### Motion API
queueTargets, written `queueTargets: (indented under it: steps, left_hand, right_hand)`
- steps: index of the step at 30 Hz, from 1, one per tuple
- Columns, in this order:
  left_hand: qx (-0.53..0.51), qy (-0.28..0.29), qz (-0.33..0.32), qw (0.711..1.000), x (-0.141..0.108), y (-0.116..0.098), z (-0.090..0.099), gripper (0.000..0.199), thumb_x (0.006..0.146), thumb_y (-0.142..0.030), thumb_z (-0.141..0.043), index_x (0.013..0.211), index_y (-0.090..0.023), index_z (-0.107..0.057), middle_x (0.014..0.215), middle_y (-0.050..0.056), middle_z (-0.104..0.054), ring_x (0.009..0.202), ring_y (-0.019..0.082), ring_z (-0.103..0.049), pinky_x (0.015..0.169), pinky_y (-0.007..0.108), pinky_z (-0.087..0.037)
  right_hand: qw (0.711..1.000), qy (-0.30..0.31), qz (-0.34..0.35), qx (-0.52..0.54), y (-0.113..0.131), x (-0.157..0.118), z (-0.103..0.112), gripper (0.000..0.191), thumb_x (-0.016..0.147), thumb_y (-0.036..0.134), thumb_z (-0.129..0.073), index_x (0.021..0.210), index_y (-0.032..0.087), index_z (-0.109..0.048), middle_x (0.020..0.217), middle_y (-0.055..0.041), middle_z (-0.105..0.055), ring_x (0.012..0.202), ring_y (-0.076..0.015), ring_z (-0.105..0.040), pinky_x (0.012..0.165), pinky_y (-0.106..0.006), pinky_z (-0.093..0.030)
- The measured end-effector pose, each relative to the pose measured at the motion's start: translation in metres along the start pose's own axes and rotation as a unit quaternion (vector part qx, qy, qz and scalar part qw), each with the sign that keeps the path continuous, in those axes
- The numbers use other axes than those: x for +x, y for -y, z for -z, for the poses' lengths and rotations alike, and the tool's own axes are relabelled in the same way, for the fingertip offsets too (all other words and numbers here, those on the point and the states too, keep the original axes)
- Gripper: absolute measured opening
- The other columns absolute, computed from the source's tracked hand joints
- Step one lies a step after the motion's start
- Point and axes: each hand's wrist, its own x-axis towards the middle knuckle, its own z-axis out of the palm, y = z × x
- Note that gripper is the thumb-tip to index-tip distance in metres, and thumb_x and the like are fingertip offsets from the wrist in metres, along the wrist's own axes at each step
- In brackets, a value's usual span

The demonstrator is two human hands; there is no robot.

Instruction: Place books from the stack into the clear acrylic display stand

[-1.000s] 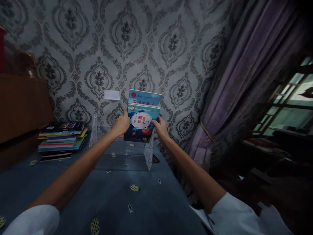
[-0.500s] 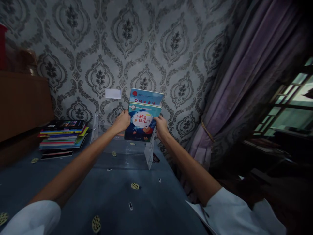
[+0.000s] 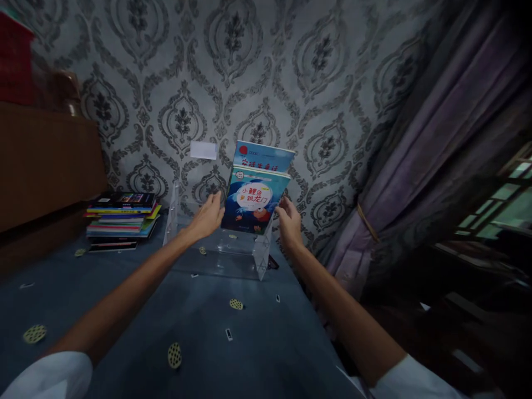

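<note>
A blue book with a fish on its cover [image 3: 254, 200] stands on the right part of a clear plastic rack [image 3: 261, 252]. Behind it, a taller light-blue book [image 3: 265, 156] shows its upper part. At the front book's left edge is my left hand [image 3: 209, 215], fingers stretched and holding nothing. My right hand [image 3: 290, 219] is beside the right edge, its fingers loosely bent and apart with nothing seen in them; whether its fingertips touch the cover is unclear.
Several books lie in a stack [image 3: 122, 216] on the blue patterned tablecloth [image 3: 199, 332], left of the rack. A brown cabinet [image 3: 50, 160] is at the far left, a purple curtain [image 3: 399, 160] at the right. A dark object [image 3: 272, 262] lies by the rack's right end.
Both hands have loosened from the front book, which stays upright on the rack. The view has shifted, so the scene sits further right and slightly higher.
</note>
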Motion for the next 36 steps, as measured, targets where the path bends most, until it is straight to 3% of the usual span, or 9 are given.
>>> queueTargets:
  steps: [4, 11, 16, 21, 26, 29, 31, 36]
  left_hand:
    - [-0.008, 0.008, -0.003, 1.0, -0.051, 0.02, 0.003, 0.047, 0.097, -0.019, -0.038, 0.143, -0.015, -0.043, 0.134, 0.014, -0.055, 0.127, 0.023, -0.054, 0.109, 0.039, -0.044]
    - [0.011, 0.006, 0.029, 1.0, -0.119, 0.073, 0.009, 0.038, 0.094, -0.015, -0.036, 0.122, -0.02, -0.059, 0.116, 0.01, -0.064, 0.112, 0.022, -0.062, 0.101, 0.035, -0.05]
    - [0.009, -0.021, 0.071, 0.997, -0.146, 0.109, 0.018, 0.033, 0.094, -0.02, -0.034, 0.112, -0.021, -0.062, 0.105, 0.009, -0.066, 0.101, 0.022, -0.064, 0.093, 0.036, -0.053]
    - [-0.024, -0.063, 0.067, 0.995, -0.156, 0.127, 0.01, 0.03, 0.096, -0.019, -0.036, 0.111, -0.02, -0.062, 0.104, 0.009, -0.066, 0.1, 0.022, -0.063, 0.092, 0.037, -0.052]
    - [-0.069, -0.102, -0.039, 0.992, -0.127, 0.114, -0.014, 0.037, 0.097, -0.015, -0.038, 0.127, -0.021, -0.059, 0.109, 0.008, -0.065, 0.105, 0.022, -0.062, 0.096, 0.038, -0.05]
    - [-0.072, -0.105, -0.084, 0.988, -0.084, 0.09, -0.026, 0.042, 0.098, -0.017, -0.04, 0.138, -0.024, -0.053, 0.12, 0.008, -0.064, 0.117, 0.023, -0.059, 0.105, 0.04, -0.046]
    - [-0.076, -0.107, -0.081, 0.988, -0.052, 0.072, -0.034, 0.043, 0.101, -0.024, -0.038, 0.143, -0.022, -0.047, 0.128, 0.009, -0.062, 0.123, 0.024, -0.056, 0.11, 0.042, -0.043]
    - [-0.061, -0.075, -0.012, 0.995, 0.003, 0.032, -0.051, 0.064, 0.101, -0.049, -0.04, 0.149, -0.008, -0.034, 0.147, 0.022, -0.049, 0.139, 0.032, -0.044, 0.114, 0.047, -0.037]
  right_hand:
    - [0.998, 0.059, -0.015, -0.013, 0.003, -0.061, 0.012, 0.051, 0.084, 0.041, -0.057, 0.13, 0.021, -0.061, 0.129, -0.013, -0.067, 0.127, -0.0295, -0.058, 0.107, -0.051, -0.047]
    - [0.973, 0.185, -0.139, -0.006, -0.002, -0.172, 0.003, 0.028, 0.082, 0.041, -0.057, 0.097, 0.028, -0.077, 0.105, -0.0077, -0.078, 0.107, -0.0304, -0.069, 0.102, -0.054, -0.049]
    - [0.961, 0.208, -0.18, 0.0, -0.015, -0.203, -0.006, 0.028, 0.079, 0.043, -0.059, 0.092, 0.028, -0.079, 0.105, -0.0072, -0.078, 0.108, -0.0322, -0.069, 0.103, -0.054, -0.048]
    - [0.956, 0.199, -0.216, -0.015, -0.031, -0.2, 0.002, 0.034, 0.078, 0.051, -0.062, 0.094, 0.026, -0.08, 0.095, -0.0081, -0.079, 0.094, -0.0327, -0.072, 0.086, -0.046, -0.056]
    - [0.97, 0.15, -0.188, -0.048, -0.051, -0.179, 0.022, 0.038, 0.076, 0.05, -0.068, 0.096, 0.02, -0.079, 0.095, -0.0101, -0.079, 0.095, -0.0316, -0.071, 0.083, -0.041, -0.056]
    - [0.986, 0.056, -0.15, -0.053, -0.053, -0.137, 0.031, 0.037, 0.076, 0.046, -0.068, 0.101, 0.02, -0.077, 0.103, -0.0102, -0.077, 0.1, -0.0301, -0.069, 0.086, -0.041, -0.054]
    - [0.991, -0.01, -0.129, -0.029, -0.047, -0.1, 0.03, 0.041, 0.075, 0.044, -0.067, 0.107, 0.019, -0.073, 0.111, -0.01, -0.074, 0.106, -0.0281, -0.067, 0.088, -0.04, -0.053]
    - [0.988, -0.05, -0.136, 0.057, -0.022, -0.013, 0.011, 0.04, 0.075, 0.048, -0.066, 0.108, 0.024, -0.068, 0.117, -0.0036, -0.071, 0.111, -0.0207, -0.065, 0.087, -0.032, -0.052]
